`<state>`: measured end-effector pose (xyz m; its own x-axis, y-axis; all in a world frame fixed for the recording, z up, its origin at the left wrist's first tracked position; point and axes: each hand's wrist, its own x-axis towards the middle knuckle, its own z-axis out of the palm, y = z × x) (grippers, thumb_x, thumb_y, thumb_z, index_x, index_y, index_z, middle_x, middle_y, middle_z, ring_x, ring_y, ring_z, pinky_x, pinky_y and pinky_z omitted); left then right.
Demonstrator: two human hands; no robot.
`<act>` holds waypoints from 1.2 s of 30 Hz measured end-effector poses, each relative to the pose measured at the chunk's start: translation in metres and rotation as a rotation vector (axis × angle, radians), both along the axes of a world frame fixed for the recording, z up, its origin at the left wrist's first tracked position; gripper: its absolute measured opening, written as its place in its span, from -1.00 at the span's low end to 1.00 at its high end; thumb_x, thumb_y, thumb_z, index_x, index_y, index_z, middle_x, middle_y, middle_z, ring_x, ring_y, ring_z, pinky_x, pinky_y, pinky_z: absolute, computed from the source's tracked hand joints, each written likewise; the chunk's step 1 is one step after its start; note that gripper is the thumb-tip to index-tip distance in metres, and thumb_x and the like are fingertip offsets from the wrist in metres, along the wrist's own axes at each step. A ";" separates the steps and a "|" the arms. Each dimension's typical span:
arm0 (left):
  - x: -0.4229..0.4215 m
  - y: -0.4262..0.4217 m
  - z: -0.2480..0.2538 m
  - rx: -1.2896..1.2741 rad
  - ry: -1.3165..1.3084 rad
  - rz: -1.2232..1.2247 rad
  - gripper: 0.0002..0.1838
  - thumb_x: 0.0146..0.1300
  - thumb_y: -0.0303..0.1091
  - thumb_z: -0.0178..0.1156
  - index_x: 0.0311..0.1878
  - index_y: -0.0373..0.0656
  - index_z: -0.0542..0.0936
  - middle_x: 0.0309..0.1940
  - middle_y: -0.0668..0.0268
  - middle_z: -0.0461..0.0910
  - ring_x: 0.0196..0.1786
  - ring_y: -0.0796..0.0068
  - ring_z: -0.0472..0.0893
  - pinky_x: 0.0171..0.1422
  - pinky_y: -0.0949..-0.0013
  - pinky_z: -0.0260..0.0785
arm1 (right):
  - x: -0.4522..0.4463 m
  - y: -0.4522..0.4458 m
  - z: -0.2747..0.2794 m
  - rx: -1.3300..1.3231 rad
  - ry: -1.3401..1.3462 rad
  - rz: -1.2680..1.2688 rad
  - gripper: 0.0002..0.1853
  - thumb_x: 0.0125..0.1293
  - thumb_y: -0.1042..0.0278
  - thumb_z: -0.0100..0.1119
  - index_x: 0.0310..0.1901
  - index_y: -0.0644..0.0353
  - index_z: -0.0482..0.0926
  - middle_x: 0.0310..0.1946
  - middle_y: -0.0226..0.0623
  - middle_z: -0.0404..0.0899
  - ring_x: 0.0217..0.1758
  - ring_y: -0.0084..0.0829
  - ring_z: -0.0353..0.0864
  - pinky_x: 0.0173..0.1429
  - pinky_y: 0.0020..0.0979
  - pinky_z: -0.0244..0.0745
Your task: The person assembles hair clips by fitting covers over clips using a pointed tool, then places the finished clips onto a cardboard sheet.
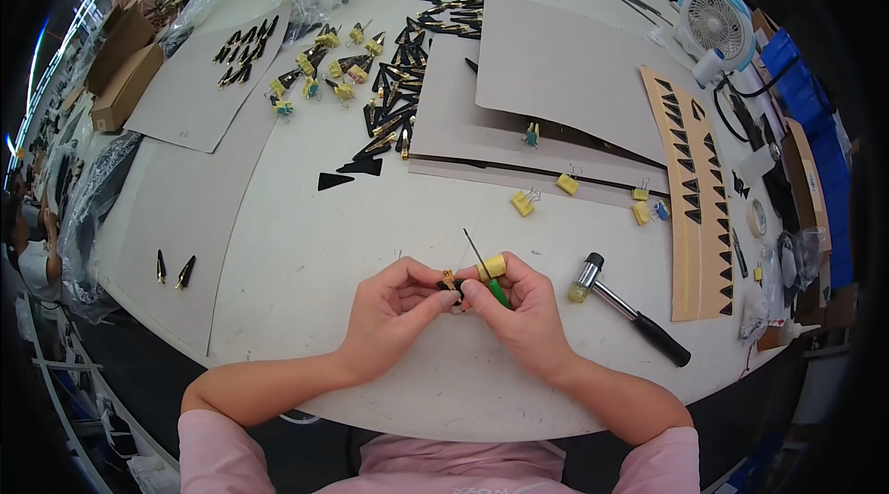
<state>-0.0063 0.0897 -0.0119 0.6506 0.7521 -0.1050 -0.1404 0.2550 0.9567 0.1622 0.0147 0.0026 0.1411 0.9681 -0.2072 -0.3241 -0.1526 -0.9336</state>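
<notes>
Near the front of the table, both my hands meet around a small black-and-gold piece (pixel 449 280), which the fingers partly cover. My left hand (pixel 396 304) pinches it between thumb and fingers. Against its other side presses the thumb of my right hand (pixel 520 313). That hand also keeps a thin-shafted tool with a green handle (pixel 498 291) in its fingers, the dark shaft pointing up and away. Something yellow (pixel 493 266) sits at the right index finger, perhaps a wrap of tape. To the right of my hands lies a hammer (pixel 632 310) with a black grip.
Many black-and-gold pieces (pixel 396 87) are heaped beside grey boards (pixel 565 59). Yellow binder clips (pixel 524 203) lie about. Two similar pieces (pixel 175 269) rest at left. At right are a cardboard strip with black triangles (pixel 690 188) and a fan (pixel 716 26). Other people are at far left.
</notes>
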 end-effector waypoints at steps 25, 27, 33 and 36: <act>0.002 0.003 0.001 0.108 0.096 -0.008 -0.77 0.37 -0.53 0.20 0.06 -0.33 0.51 -0.13 0.23 0.67 -0.06 0.57 0.65 0.08 0.48 0.51 | 0.009 0.007 0.009 -0.165 0.062 -0.005 -0.88 0.40 0.41 0.18 -0.11 0.22 0.53 -0.37 -0.34 0.63 -0.65 -0.79 0.26 -0.57 -0.69 0.13; 0.001 0.004 0.001 0.159 0.081 0.011 -0.75 0.38 -0.49 0.20 0.08 -0.33 0.54 -0.15 0.24 0.69 -0.10 0.59 0.66 0.05 0.51 0.51 | 0.008 0.006 0.007 -0.156 0.032 0.001 -0.87 0.40 0.41 0.18 -0.10 0.22 0.53 -0.35 -0.33 0.64 -0.65 -0.79 0.26 -0.57 -0.69 0.13; 0.002 0.004 0.005 0.279 0.123 -0.026 -0.69 0.36 -0.51 0.20 0.16 -0.28 0.56 -0.14 0.27 0.68 -0.10 0.56 0.66 0.03 0.45 0.50 | 0.007 0.006 0.000 -0.139 -0.040 -0.006 -0.89 0.40 0.41 0.18 -0.11 0.20 0.51 -0.35 -0.32 0.66 -0.66 -0.79 0.26 -0.57 -0.70 0.14; 0.003 0.004 0.007 0.245 0.124 -0.041 -0.67 0.35 -0.52 0.20 0.17 -0.29 0.54 -0.15 0.25 0.68 -0.08 0.54 0.66 0.05 0.43 0.49 | 0.010 0.007 0.002 -0.136 -0.039 -0.078 -0.90 0.41 0.40 0.17 -0.13 0.18 0.49 -0.35 -0.31 0.66 -0.66 -0.78 0.25 -0.56 -0.69 0.14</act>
<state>-0.0034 0.0938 -0.0051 0.6743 0.7384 -0.0039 -0.0125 0.0166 0.9998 0.1719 0.0217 0.0048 0.2249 0.9174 -0.3282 -0.3036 -0.2541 -0.9183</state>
